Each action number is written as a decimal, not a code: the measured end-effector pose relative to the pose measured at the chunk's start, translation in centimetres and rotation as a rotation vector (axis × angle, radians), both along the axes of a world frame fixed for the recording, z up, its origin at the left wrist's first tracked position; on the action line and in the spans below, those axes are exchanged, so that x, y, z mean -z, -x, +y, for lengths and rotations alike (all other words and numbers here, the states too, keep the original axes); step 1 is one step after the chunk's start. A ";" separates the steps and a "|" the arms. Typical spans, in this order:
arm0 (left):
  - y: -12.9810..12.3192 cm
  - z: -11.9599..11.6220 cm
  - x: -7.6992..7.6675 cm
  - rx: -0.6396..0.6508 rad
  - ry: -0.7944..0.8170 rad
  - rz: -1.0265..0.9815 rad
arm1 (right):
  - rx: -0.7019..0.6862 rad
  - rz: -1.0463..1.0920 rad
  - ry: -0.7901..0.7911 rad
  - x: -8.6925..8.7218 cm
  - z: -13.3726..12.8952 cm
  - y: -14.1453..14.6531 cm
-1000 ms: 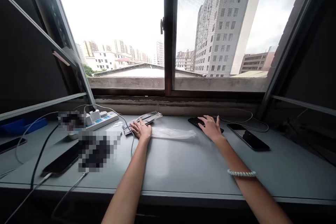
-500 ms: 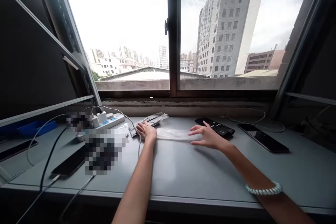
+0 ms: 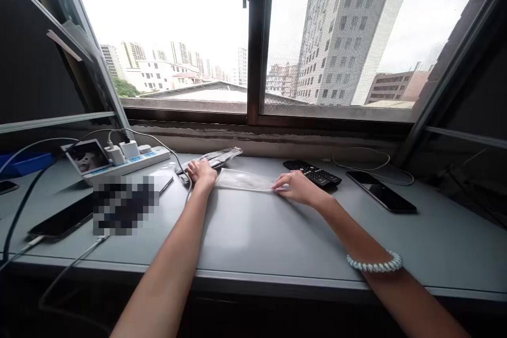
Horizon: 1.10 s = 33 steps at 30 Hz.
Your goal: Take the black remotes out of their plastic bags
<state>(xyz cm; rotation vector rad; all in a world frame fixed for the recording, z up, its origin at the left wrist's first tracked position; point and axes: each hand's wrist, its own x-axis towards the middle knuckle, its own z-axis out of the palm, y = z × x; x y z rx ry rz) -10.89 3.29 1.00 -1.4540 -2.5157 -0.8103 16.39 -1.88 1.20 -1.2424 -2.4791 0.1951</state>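
A clear plastic bag (image 3: pixel 245 180) lies flat and stretched sideways on the grey desk between my hands. My right hand (image 3: pixel 299 188), with a pale coiled band on its forearm, pinches the bag's right end between thumb and fingers. At the bag's left end rests my left hand (image 3: pixel 202 174), palm down, its fingers stretched forward and slightly apart. Those fingers lie against a clear-wrapped packet (image 3: pixel 222 158) whose contents I cannot make out. A thin white cable (image 3: pixel 188 190) runs down just left of that hand.
Remote controls (image 3: pixel 317 177) and a dark phone (image 3: pixel 380 193) lie to the right. On the left are a power strip (image 3: pixel 158 157) with plugged-in chargers, a photo (image 3: pixel 75 161), another phone (image 3: pixel 63 216) on a cable, and a blue tray (image 3: pixel 26 165). The window stands behind the desk.
My right fingers, spread over the bag's right end before, have closed on its edge. The view has tilted down and shifted, so the desk things appear higher and further left.
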 end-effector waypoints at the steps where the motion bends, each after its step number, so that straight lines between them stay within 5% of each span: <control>1: -0.4 -0.2 -0.4 0.040 -0.073 0.037 | 0.003 0.031 -0.010 -0.2 -0.1 -0.1; 6: -2.8 -1.0 -2.5 0.345 -0.525 0.240 | 0.164 0.476 -0.122 -1.0 0.4 -0.8; 10: -4.2 -1.3 -2.3 0.703 -0.503 0.324 | 0.242 0.890 -0.107 -1.0 1.8 -1.3; 13: -4.8 -1.7 -1.4 0.849 -0.397 0.337 | 0.249 0.972 -0.012 -0.6 2.4 -1.6; 20: -4.8 -3.1 -0.8 0.847 -0.337 0.284 | 0.369 1.075 0.218 -0.7 2.1 -2.1; 33: -6.1 -4.4 -1.0 0.917 -0.296 0.255 | 0.336 0.958 0.419 -1.1 0.8 -2.7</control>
